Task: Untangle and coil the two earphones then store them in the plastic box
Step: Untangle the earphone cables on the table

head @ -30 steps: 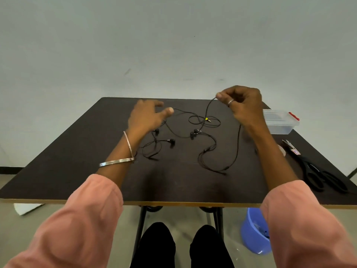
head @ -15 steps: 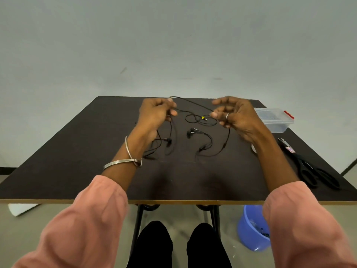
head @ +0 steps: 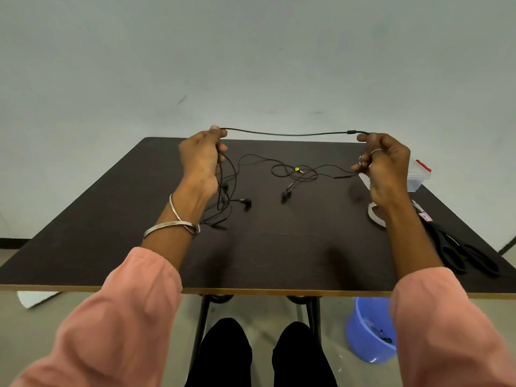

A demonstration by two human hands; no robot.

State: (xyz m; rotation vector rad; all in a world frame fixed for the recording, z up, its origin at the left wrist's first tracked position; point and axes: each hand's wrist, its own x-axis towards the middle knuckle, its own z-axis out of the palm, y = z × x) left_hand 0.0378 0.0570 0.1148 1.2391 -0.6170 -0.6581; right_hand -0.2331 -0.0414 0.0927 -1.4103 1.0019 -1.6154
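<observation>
A black earphone cable is stretched taut in the air between my two raised hands. My left hand pinches its left end, and loops with earbuds hang from it down to the dark table. My right hand pinches the right end near a small black joint. A second black earphone, with a yellow-marked plug, lies tangled on the table between my hands, one strand running toward my right hand. The clear plastic box with a red clip sits behind my right hand, partly hidden.
Black scissors lie near the table's right edge. A white tape roll sits under my right wrist. Below the table a blue bucket stands on the floor, next to my knees. A white sheet lies on the floor at left.
Both hands rose and moved apart, pulling one cable straight and taut between them. The loose loops on the table shifted; the earbuds under my left hand were drawn up.
</observation>
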